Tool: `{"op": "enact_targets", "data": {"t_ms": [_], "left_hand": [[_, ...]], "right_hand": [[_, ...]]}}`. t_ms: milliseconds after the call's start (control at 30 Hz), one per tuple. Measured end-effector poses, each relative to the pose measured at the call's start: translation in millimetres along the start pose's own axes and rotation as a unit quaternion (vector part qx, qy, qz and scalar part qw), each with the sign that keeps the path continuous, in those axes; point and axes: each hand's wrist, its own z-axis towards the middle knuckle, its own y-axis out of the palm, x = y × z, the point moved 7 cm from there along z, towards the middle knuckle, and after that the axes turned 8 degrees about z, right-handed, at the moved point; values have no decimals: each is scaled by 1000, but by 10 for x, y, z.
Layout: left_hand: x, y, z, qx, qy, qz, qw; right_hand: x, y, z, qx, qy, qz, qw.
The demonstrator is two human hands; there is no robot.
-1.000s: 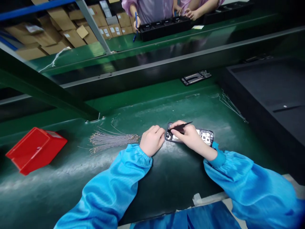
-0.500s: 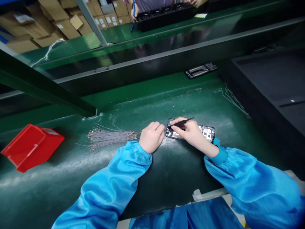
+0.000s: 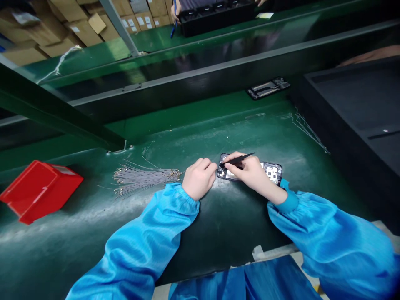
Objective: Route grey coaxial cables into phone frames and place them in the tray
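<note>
A phone body (image 3: 271, 171) with its circuit board bare lies on the green bench. Above its left part, my right hand (image 3: 250, 171) is closed on black tweezers (image 3: 240, 159), their tips down at the phone's left end. My left hand (image 3: 200, 178) rests on the bench just left of the phone, its fingers curled and pinched together. What those fingers hold, if anything, is too small to make out. Left of this hand spreads a bundle of thin grey cables (image 3: 145, 177) with small gold-coloured ends.
A red bin (image 3: 43, 189) stands at far left. On the right is a large black tray (image 3: 368, 100), with several loose cables (image 3: 308, 129) beside it. Another phone frame (image 3: 268, 87) lies farther back. A co-worker's hand (image 3: 175, 14) shows across the bench by a black box (image 3: 215, 18).
The view has shifted slightly. My hands and the tweezers stay almost still at the phone. Another person's arm now shows behind the black tray at upper right.
</note>
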Motion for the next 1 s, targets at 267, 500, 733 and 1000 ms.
{"op": "enact_targets", "data": {"t_ms": [267,500,733,1000], "left_hand": [[-6,-2,11,0,-9,5,1000],[-11,17,-1,-8,-8,2,1000],[-6,10,0,-3,-7,0,1000],[5,-3,10,-5,-7,-4,1000]], "right_hand": [[-6,-9,7,4,-8,-10,1000],[-21,-3,4,-1,-13,-14,1000],[-66,10,-5,0,-30,-33,999],[-104,16,-19,-3,-39,-57,998]]}}
